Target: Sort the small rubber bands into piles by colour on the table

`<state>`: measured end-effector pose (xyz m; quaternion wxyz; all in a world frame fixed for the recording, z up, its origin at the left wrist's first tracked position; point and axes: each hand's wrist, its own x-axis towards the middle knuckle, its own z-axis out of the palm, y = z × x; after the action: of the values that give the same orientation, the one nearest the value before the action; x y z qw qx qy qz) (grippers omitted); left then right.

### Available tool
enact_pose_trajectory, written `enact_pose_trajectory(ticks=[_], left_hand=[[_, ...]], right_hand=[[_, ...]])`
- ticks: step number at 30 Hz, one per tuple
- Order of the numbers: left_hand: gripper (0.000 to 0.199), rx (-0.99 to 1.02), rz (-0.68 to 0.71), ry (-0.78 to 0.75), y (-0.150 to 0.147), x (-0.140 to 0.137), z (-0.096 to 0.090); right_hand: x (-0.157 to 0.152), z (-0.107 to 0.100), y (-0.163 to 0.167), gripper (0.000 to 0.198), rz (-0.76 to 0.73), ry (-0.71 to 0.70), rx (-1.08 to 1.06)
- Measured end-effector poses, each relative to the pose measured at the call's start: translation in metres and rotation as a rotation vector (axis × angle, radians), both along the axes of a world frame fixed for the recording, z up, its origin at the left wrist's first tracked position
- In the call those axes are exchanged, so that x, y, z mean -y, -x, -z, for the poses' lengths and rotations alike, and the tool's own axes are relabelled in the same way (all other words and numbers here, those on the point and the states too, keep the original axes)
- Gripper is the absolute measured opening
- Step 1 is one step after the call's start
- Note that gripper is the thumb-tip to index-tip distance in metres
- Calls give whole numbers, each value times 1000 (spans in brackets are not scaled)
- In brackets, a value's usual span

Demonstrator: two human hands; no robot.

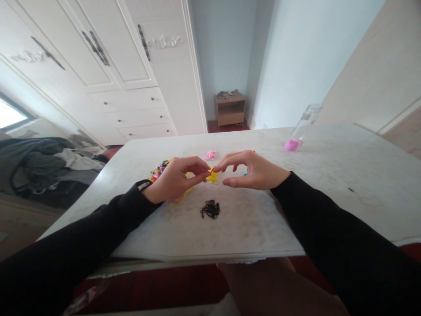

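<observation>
My left hand [179, 175] is closed in a pinch on a small red rubber band [211, 170], above the middle of the table. Facing it, my right hand [255, 171] is open, thumb well apart from the fingers; its index fingertip is at the red band. Just below the fingertips lies a small yellow pile of rubber bands [213, 177]. A mixed-colour pile of rubber bands [161, 169] is partly hidden behind my left hand. Nearer to me lies a black pile of rubber bands [210, 210], and farther off a pink pile [209, 155]. Bits of blue and red show around my right hand.
A clear glass bottle [306, 120] stands at the table's far right, with a pink object [292, 145] at its base. The worn white table [250, 228] ends just before my body. Dark clothes [42, 162] are heaped at the left. A white wardrobe [131, 66] stands behind.
</observation>
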<state>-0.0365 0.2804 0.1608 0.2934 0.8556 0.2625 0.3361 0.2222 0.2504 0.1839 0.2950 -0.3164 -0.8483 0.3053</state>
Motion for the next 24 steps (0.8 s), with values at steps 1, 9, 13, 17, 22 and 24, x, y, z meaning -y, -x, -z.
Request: enact_pose_trajectory(ticks=[1, 9, 13, 17, 22, 24], left_hand=[[11, 1, 4, -2, 0, 0, 0], [10, 0, -6, -13, -2, 3, -2], [14, -15, -55, -75, 0, 1, -6], [15, -90, -141, -196, 14, -14, -14], [15, -192, -95, -282, 34, -33, -22], [15, -223, -54, -280, 39, -36, -23]], right_hand=[[0, 0, 0, 28, -4, -5, -10], [0, 1, 2, 27, -13, 18, -47], [-12, 0, -12, 21, 172, -11, -124], [-32, 6, -44, 23, 593, -116, -117], [-44, 16, -67, 26, 740, -149, 43], [-43, 18, -66, 26, 731, -155, 126]])
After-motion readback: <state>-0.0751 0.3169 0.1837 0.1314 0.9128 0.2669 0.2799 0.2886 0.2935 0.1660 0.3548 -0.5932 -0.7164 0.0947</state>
